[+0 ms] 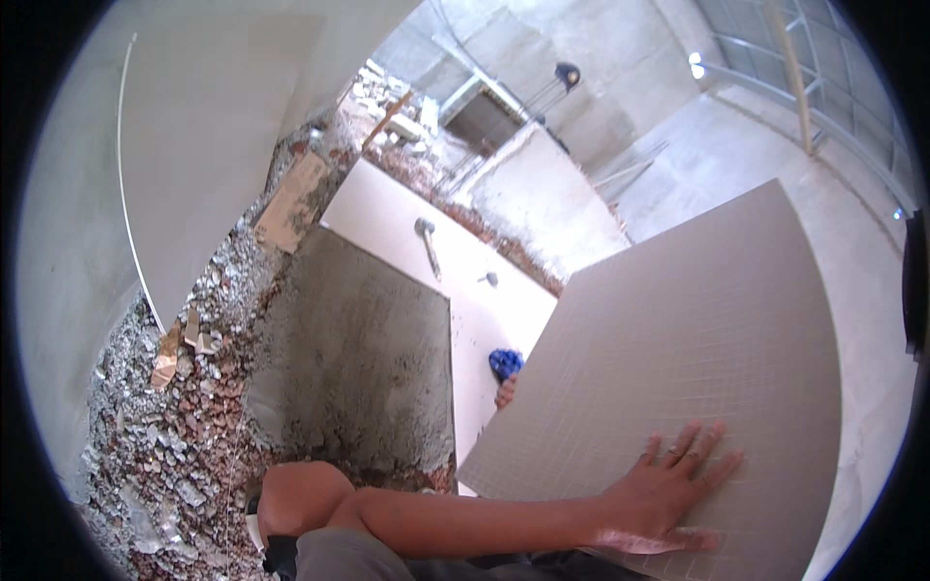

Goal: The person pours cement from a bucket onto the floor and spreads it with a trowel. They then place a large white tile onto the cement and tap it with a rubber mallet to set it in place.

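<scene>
My left hand [668, 494] lies flat on a large grey-beige tile [678, 320], fingers spread, one wearing a ring. The tile stands tilted at the right, with a fine grid of lines across the side I see. Past its left edge a few fingers of my right hand [506, 391] show, closed against a bunched blue cloth [504, 364]. The tile hides the rest of that hand and its arm. Beyond the cloth, a mallet [428, 248] and a small dark object [489, 279], too small to name, rest on a pale slab [523, 312].
Grey mortar [358, 349] forms a rough-edged bed left of the pale slab. Loose rubble [184, 436] covers the ground at left, below a big smooth panel [208, 145]. A cardboard piece [294, 201] lies near the mortar. Broken blocks [407, 116] are heaped farther back.
</scene>
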`<state>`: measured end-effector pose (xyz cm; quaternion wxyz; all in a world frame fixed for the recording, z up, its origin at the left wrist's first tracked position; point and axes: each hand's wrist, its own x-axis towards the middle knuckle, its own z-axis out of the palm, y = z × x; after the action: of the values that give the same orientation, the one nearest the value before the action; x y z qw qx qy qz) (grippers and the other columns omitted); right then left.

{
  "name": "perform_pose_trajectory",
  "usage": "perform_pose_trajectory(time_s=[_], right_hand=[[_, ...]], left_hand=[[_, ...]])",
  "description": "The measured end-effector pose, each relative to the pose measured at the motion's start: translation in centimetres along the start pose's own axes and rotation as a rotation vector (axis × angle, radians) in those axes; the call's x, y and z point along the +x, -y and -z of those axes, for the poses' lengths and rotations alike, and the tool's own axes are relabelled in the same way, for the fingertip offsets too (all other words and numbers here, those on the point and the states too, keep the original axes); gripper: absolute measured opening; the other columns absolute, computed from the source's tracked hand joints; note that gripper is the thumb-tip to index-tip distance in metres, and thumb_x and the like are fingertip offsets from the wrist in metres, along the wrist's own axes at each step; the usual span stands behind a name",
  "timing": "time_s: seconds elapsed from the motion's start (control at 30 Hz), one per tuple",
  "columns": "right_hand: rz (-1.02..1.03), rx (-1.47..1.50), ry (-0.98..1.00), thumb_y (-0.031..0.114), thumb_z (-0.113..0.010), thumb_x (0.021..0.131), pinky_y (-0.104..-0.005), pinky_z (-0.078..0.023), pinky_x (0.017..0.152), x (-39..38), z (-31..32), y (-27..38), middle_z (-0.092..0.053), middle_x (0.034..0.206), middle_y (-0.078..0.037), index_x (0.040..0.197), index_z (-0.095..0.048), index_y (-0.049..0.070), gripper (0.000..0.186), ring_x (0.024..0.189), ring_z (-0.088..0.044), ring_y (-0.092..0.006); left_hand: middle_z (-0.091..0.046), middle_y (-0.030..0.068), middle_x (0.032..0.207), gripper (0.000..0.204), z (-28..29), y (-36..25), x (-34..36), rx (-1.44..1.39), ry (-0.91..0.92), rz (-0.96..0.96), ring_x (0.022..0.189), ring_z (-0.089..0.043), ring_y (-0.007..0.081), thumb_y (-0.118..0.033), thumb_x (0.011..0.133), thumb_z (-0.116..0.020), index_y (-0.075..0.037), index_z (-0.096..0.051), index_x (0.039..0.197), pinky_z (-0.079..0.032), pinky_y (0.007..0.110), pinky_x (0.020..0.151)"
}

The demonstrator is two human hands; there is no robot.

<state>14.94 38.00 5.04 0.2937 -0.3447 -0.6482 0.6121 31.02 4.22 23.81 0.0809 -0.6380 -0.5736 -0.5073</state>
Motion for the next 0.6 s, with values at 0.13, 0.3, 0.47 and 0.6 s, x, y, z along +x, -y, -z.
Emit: perform_pose_trajectory(time_s=[0.13,0.3,0.47,0.6], right_hand=[[-0.047,0.03,0.017,0.068,-0.051,0.08,-0.0382,-0.041,0.098,-1.0,-3.3,-0.8,-0.057,0.123,-0.023,0.126,-0.049,-0.013,0.093,0.111,-0.056,-0.031],[-0.084,0.064,0.048,0.072,-0.051,0.078,-0.0387,-0.042,0.098,-2.1,-6.8,-1.8,-0.057,0.123,-0.023,0.126,-0.049,-0.014,0.097,0.111,-0.056,-0.0314],[-0.063,0.045,0.011,0.075,-0.051,0.077,-0.0392,-0.042,0.098,-0.6,-8.7,-1.5,-0.057,0.123,-0.024,0.126,-0.048,-0.014,0.102,0.11,-0.056,-0.0317],[0.156,-0.011,0.197,0.065,-0.052,0.084,-0.0356,-0.042,0.097,2.3,-10.2,0.3,-0.06,0.122,-0.019,0.124,-0.052,-0.011,0.086,0.114,-0.056,-0.0274]], left_hand=[[-0.001,0.0248,0.154,0.081,1.5,-0.2,-0.2,-0.104,-0.24,0.118,0.142,0.002,0.0435,-0.053,0.094,-0.041,-0.009,-0.003,0.15,-0.011,0.053,0.114],[-0.012,0.0226,0.153,0.077,7.4,3.5,-2.4,-0.702,-0.534,-0.03,0.142,-0.012,0.0328,-0.056,0.096,-0.035,-0.006,-0.015,0.149,-0.021,0.045,0.112],[-0.02,0.0211,0.147,0.074,12.1,7.3,-5.2,-1.118,-0.72,-0.119,0.138,-0.019,0.0309,-0.054,0.095,-0.039,-0.003,-0.021,0.145,-0.023,0.043,0.111],[-0.027,0.0199,0.143,0.073,14.0,7.5,-7.1,-1.017,-0.773,-0.088,0.134,-0.024,0.0294,-0.052,0.094,-0.042,0.0,-0.026,0.142,-0.024,0.041,0.11]])
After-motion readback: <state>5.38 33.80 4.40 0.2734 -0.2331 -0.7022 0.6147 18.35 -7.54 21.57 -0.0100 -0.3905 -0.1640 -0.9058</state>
